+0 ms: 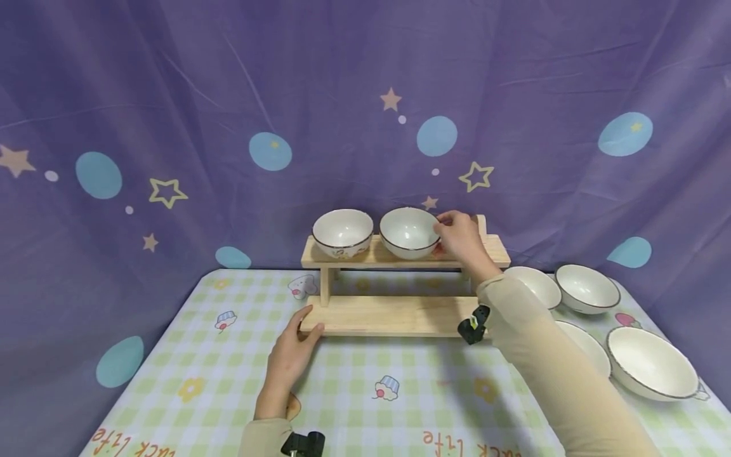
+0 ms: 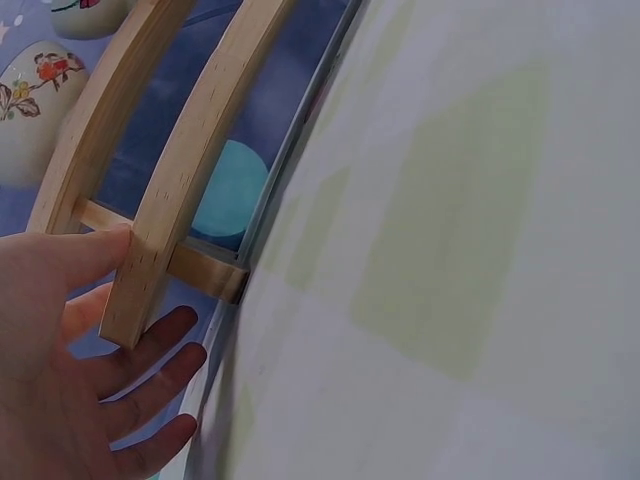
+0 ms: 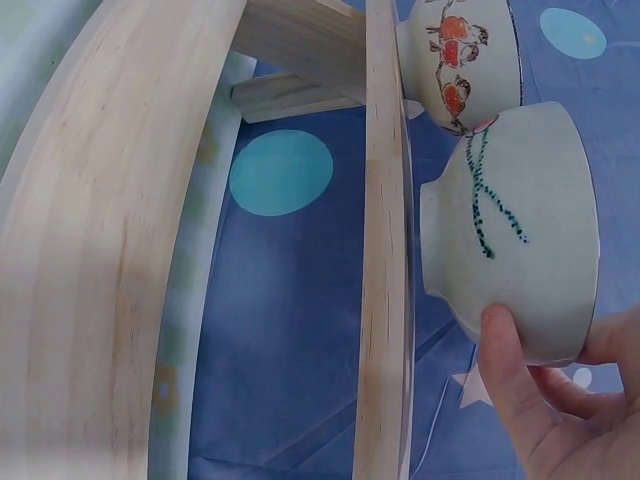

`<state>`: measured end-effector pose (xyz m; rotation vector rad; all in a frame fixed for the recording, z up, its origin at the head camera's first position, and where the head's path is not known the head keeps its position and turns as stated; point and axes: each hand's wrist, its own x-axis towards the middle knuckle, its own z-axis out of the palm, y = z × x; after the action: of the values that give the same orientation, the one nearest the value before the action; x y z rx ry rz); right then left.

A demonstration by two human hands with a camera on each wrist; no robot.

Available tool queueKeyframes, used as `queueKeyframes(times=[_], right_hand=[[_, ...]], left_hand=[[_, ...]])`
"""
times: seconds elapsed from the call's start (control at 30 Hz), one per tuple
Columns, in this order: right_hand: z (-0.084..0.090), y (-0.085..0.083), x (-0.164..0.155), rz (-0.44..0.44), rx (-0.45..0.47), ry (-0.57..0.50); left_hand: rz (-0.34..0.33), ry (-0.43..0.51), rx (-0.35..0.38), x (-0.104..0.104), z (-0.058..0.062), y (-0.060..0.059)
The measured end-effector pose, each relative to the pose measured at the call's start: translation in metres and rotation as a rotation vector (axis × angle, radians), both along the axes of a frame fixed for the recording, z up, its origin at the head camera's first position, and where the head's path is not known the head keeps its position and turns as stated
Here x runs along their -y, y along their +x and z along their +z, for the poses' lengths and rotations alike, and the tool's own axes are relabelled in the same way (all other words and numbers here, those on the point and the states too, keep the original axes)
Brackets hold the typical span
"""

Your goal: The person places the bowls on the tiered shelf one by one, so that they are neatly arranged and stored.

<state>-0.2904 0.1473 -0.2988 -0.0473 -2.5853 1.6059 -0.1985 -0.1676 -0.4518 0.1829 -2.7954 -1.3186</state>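
Observation:
My right hand point(image 1: 461, 241) pinches the right side of a white bowl point(image 1: 408, 230) with a dark rim, thumb and fingers on its wall. In the right wrist view the bowl's foot is close over the upper board point(image 3: 385, 250) of a two-tier wooden rack, and a green dotted pattern shows on its outside. A second white bowl point(image 1: 342, 230), painted with red birds point(image 3: 455, 50), stands upright on the left of that board. My left hand point(image 1: 288, 357) holds the left end of the rack's lower board point(image 1: 394, 315), thumb on one side and forefinger on the other.
On the table's right, beside the rack, stand several more white bowls, among them a back one point(image 1: 587, 289) and a larger front one point(image 1: 651, 363). A checked cloth point(image 1: 400, 419) covers the table. A purple curtain point(image 1: 342, 76) hangs behind the rack.

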Motion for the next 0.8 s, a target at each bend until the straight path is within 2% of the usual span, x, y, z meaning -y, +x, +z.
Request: queueKeyframes(times=[0.33,0.57,0.8], right_hand=[[-0.004,-0.003,-0.003,0.018,0.03,-0.016],[-0.003,0.003,-0.008,0.111,0.108,-0.231],[-0.006,0.021,-0.021,0.189,0.059,-0.092]], left_hand=[[-0.003,0.012,-0.004,-0.001,-0.001,0.0],[-0.003,0.009,-0.009,-0.001,0.001,0.0],[-0.003,0.007,-0.001,0.0,0.0,0.0]])
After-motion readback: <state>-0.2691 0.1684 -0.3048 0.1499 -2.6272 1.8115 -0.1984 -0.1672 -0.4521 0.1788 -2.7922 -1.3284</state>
